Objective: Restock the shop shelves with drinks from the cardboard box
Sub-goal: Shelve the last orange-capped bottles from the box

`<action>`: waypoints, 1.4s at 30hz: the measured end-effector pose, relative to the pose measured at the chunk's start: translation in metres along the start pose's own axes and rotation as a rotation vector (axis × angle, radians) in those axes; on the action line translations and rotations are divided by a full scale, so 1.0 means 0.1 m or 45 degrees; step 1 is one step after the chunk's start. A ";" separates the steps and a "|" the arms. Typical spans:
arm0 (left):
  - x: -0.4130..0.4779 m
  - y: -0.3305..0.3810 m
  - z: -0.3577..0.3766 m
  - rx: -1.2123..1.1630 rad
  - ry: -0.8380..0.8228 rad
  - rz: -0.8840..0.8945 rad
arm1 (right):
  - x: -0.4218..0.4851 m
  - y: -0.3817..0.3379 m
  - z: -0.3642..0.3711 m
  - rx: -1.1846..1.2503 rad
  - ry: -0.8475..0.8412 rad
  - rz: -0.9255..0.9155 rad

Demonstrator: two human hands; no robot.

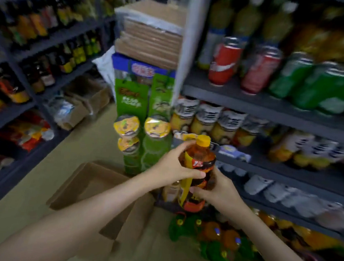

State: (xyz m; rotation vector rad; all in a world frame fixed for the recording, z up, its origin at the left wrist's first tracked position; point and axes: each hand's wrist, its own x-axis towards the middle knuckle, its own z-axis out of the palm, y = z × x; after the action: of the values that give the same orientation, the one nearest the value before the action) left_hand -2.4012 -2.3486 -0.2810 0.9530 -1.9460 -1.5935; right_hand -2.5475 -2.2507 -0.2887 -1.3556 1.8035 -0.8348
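Bare arms (76,215) stretch from 6 o'clock, left hand (172,167) and right hand (220,190) both wrapped round one orange drink bottle (200,160) near the middle, not yet on the shelves (273,106) at 3 o'clock; more drinks (219,240) wait on the floor (25,200) at 5 o'clock, so plenty seems left.

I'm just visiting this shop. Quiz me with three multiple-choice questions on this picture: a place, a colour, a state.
1. Where is the cardboard box? A on a top shelf; B on the floor; C on a trolley.
2. What colour is the cap of the held bottle? A yellow; B blue; C white.
3. How is the bottle held? A by one hand; B by both hands; C by none.
Answers: B, it sits open on the floor; A, the cap is yellow; B, the left hand grips its upper part, the right hand its lower part.
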 end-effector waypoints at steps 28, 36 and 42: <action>2.05 4.08 2.38 1.370 0.854 1.095 | -0.90 -0.88 -5.08 -0.051 1.427 -0.690; 2.44 4.16 2.50 1.425 0.817 1.120 | -0.34 -0.69 -5.27 -0.105 1.419 -0.444; 2.52 4.13 2.60 1.430 0.818 1.102 | -0.13 -0.68 -5.35 -0.382 1.372 -0.364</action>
State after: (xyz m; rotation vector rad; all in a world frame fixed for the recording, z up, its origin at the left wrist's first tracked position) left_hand -2.8477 -2.3262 0.0374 0.6321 -2.1720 0.3354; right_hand -2.9619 -2.2145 0.0546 -1.4925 2.6375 -1.7305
